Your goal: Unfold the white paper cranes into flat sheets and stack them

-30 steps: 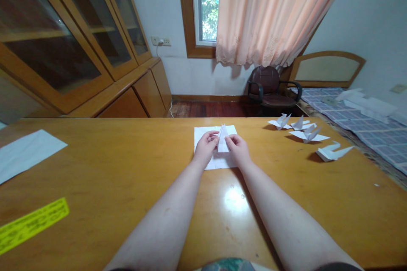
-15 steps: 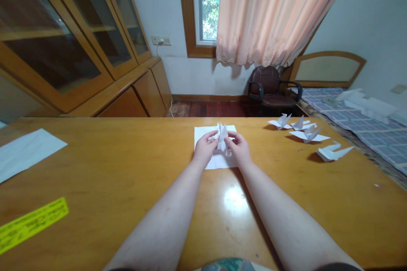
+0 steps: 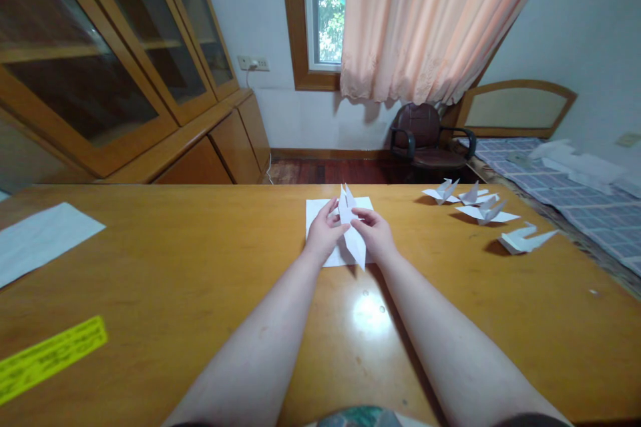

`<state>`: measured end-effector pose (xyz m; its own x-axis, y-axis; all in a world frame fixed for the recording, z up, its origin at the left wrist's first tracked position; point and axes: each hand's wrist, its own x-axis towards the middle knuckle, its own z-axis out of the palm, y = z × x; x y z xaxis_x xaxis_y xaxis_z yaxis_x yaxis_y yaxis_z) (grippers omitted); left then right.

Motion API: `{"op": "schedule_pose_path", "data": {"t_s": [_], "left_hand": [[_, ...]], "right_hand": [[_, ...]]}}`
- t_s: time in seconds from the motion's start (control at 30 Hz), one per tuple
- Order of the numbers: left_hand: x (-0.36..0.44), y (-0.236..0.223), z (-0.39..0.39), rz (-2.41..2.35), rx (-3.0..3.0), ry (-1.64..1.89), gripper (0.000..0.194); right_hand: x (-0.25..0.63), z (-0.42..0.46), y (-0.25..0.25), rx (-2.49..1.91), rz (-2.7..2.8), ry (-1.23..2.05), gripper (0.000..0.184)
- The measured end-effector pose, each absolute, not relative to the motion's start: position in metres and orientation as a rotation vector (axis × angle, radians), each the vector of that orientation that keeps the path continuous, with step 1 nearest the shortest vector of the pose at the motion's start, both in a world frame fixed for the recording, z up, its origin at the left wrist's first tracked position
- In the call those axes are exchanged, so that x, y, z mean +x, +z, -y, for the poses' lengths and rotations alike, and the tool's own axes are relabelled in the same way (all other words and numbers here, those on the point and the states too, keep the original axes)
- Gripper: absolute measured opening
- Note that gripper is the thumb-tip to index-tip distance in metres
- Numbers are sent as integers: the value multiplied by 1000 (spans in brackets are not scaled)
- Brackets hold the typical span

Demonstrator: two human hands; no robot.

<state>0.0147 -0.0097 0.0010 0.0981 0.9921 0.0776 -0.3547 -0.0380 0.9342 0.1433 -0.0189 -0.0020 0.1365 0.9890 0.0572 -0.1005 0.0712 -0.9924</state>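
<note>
A folded white paper piece (image 3: pixel 356 245) with two pointed tips at its far end and one long point toward me is held between my hands. My left hand (image 3: pixel 324 230) pinches it from the left, thumb on its middle. From the right, my right hand (image 3: pixel 374 230) grips its edge with thumb and fingers. Beneath them a flat white paper sheet (image 3: pixel 335 257) lies on the wooden table (image 3: pixel 210 267), partly covered by the hands and the folded piece.
Several folded paper birds, among them a paper swan (image 3: pixel 523 240) and a paper crane (image 3: pixel 487 213), stand at the table's far right. A white sheet (image 3: pixel 47 240) and a yellow printed strip (image 3: pixel 55 357) lie on the left. Beyond the table stands a brown chair (image 3: pixel 425 133).
The folded paper has turned in my hands: its long point now reaches toward me, and its paired tips stick out farther away. My fingers have shifted slightly on it.
</note>
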Motion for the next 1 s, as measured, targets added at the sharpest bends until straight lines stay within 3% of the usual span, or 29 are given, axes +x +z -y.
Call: {"op": "schedule_pose_path", "data": {"t_s": [0.27, 0.47, 0.57, 0.77, 0.93, 1.0], "left_hand": [[14, 3, 9, -912, 1102, 1344, 52], [13, 2, 10, -957, 1117, 1304, 28], [13, 1, 10, -996, 1190, 1286, 23], [11, -1, 8, -1039, 1332, 1386, 17], [13, -2, 10, -1051, 1327, 1353, 35], [13, -1, 11, -1051, 1376, 1360, 34]], "right_hand": [[143, 15, -8, -1024, 1044, 1080, 55], [142, 22, 3, -1120, 1187, 1010, 26], [143, 23, 6, -1191, 1260, 978, 23], [144, 20, 1, -1266, 1264, 1017, 29], [147, 15, -4, -1213, 1322, 796, 22], [148, 15, -4, -1177, 1334, 783, 20]]}}
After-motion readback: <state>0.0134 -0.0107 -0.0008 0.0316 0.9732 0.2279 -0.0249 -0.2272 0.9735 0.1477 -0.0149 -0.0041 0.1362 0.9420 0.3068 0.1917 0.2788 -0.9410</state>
